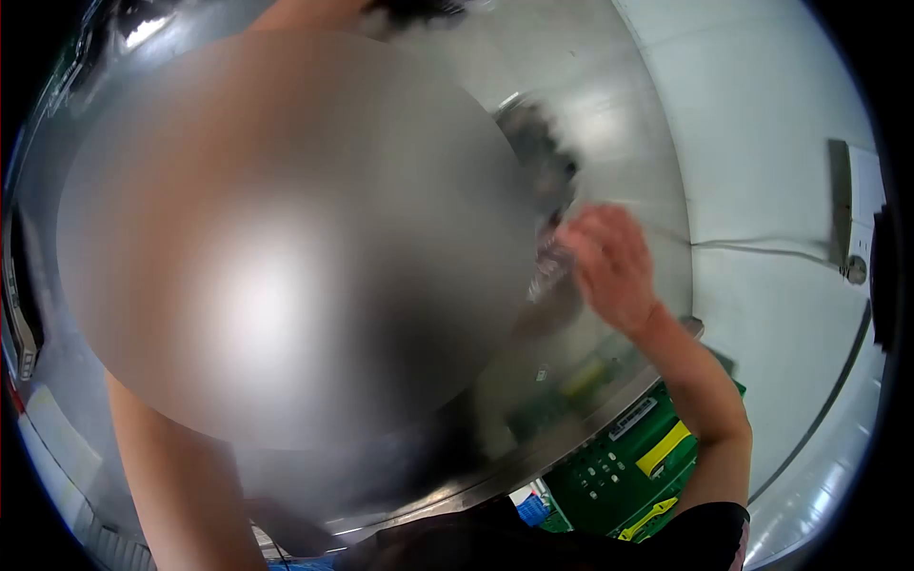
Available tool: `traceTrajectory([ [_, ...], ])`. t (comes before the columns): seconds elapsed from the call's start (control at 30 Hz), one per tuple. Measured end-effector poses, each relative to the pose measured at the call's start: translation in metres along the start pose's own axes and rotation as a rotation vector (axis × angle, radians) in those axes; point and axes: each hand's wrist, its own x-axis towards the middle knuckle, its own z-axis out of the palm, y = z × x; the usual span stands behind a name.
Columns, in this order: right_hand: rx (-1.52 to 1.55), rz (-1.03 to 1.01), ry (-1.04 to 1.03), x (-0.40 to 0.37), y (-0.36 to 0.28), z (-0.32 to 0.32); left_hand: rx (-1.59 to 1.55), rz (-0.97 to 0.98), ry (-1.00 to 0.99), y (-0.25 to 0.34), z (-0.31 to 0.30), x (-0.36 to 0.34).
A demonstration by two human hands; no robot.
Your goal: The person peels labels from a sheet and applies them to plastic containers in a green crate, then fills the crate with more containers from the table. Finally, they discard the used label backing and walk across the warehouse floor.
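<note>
My right hand (614, 266) is over the shiny metal table, its fingers curled together and somewhat smeared. The fingertips meet the edge of a dark, glossy patch (550, 252); what they hold, if anything, I cannot make out. Above them on the metal lies a dark, ragged clump (538, 143), partly covered by a large blurred oval. My left forearm (181, 476) rises from the lower left and disappears under that oval, which hides the left hand and the middle of the table.
Another person's arm (309, 11) shows at the top, beside a dark clump (419, 9). Under the metal table's (619, 105) near edge is a green crate (595, 476) with yellow handles (664, 449). A pale wall (762, 124) with a socket box (860, 209) and cable stands right.
</note>
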Motion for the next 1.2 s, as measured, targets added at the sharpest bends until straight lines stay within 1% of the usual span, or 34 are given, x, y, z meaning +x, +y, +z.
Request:
traceTrajectory([
  [0.07, 0.100, -0.011, -0.136, -0.009, -0.015, -0.022, -0.141, 0.029, 0.004, -0.002, -0.008, -0.012],
  [0.1, 0.152, -0.016, -0.194, -0.005, -0.021, -0.033, -0.205, 0.011, -0.042, -0.003, -0.026, -0.017],
  [0.13, 0.344, 0.058, -0.231, 0.003, -0.020, -0.049, -0.262, -0.012, -0.089, -0.003, -0.048, -0.026],
  [0.17, 0.420, 0.223, -0.140, 0.007, -0.019, -0.048, -0.250, -0.027, -0.110, 0.006, -0.080, -0.043],
  [0.2, 0.491, 0.391, -0.043, 0.012, -0.021, -0.046, -0.238, -0.038, -0.139, 0.020, -0.103, -0.074],
  [0.23, 0.566, 0.562, 0.049, 0.018, -0.024, -0.044, -0.243, 0.047, -0.198, 0.054, -0.093, -0.152],
  [0.27, 0.587, 0.585, -0.061, 0.025, -0.029, -0.040, -0.257, -0.060, -0.107, 0.049, -0.137, -0.159],
  [0.3, 0.608, 0.603, -0.167, 0.035, -0.033, -0.035, -0.416, 0.077, -0.042, 0.050, -0.142, -0.200],
  [0.33, 0.628, 0.617, -0.275, 0.042, -0.035, -0.032, -0.382, 0.032, 0.046, 0.056, -0.159, -0.237],
  [0.37, 0.651, 0.615, -0.307, 0.045, -0.035, -0.029, -0.407, -0.006, 0.022, 0.045, -0.204, -0.256],
  [0.4, 0.673, 0.616, -0.341, 0.048, -0.036, -0.027, -0.398, 0.007, 0.114, 0.043, -0.213, -0.293],
  [0.43, 0.692, 0.617, -0.377, 0.049, -0.037, -0.027, -0.477, -0.094, 0.039, 0.035, -0.237, -0.322],
  [0.47, 0.730, 0.652, -0.450, 0.049, -0.039, -0.028, -0.426, -0.087, 0.157, 0.020, -0.248, -0.349],
  [0.5, 0.763, 0.688, -0.524, 0.049, -0.039, -0.030, -0.410, -0.090, 0.196, -0.006, -0.274, -0.381],
  [0.53, 0.792, 0.720, -0.601, 0.048, -0.039, -0.033, -0.532, -0.081, 0.205, -0.037, -0.294, -0.420],
  [0.57, 0.938, 0.799, -0.574, 0.040, -0.037, -0.028, -0.439, -0.190, 0.451, -0.037, -0.259, -0.443],
  [0.6, 1.083, 0.876, -0.544, 0.027, -0.035, -0.015, -0.353, -0.309, 0.311, -0.026, -0.233, -0.466],
  [0.63, 1.223, 0.945, -0.514, 0.024, -0.034, -0.010, -0.406, -0.369, 0.292, -0.037, -0.214, -0.478],
  [0.67, 1.376, 1.008, -0.413, 0.034, -0.040, -0.017, -0.438, -0.418, 0.291, -0.039, -0.195, -0.489],
  [0.73, 1.692, 1.128, -0.195, 0.063, -0.066, -0.035, -0.518, -0.524, 0.364, -0.040, -0.158, -0.502],
  [0.77, 1.844, 1.143, -0.058, 0.085, -0.084, -0.042, -0.566, -0.555, 0.400, -0.043, -0.142, -0.506],
  [0.8, 1.881, 1.160, -0.053, 0.109, -0.097, -0.048, -0.714, -0.424, 0.406, -0.051, -0.128, -0.506],
  [0.83, 2.007, 1.090, -0.010, 0.132, -0.107, -0.045, -0.764, -0.393, 0.397, -0.056, -0.118, -0.508],
  [0.87, 2.030, 1.042, 0.129, 0.157, -0.119, -0.037, -0.743, -0.342, 0.386, -0.061, -0.107, -0.507],
  [0.9, 1.997, 0.980, 0.080, 0.180, -0.121, -0.025, -0.724, -0.293, 0.375, -0.067, -0.102, -0.505],
  [0.93, 1.964, 0.989, 0.088, 0.202, -0.131, -0.030, -0.701, -0.270, 0.392, -0.084, -0.104, -0.509],
  [0.97, 1.864, 1.012, -0.010, 0.219, -0.128, 0.006, -0.677, -0.251, 0.407, -0.096, -0.107, -0.514],
  [1.0, 1.428, 1.043, 0.036, 0.234, -0.133, 0.032, -0.631, -0.274, 0.444, -0.086, -0.101, -0.509],
  [1.03, 0.995, 1.040, 0.073, 0.243, -0.139, 0.046, -0.576, -0.285, 0.426, -0.073, -0.095, -0.504],
  [1.13, 1.504, 0.996, -0.335, 0.258, -0.145, 0.000, -0.559, -0.318, 0.413, -0.073, -0.099, -0.504],
  [1.2, 1.572, 1.032, -0.383, 0.263, -0.148, 0.022, -0.553, -0.301, 0.397, -0.075, -0.101, -0.503],
])
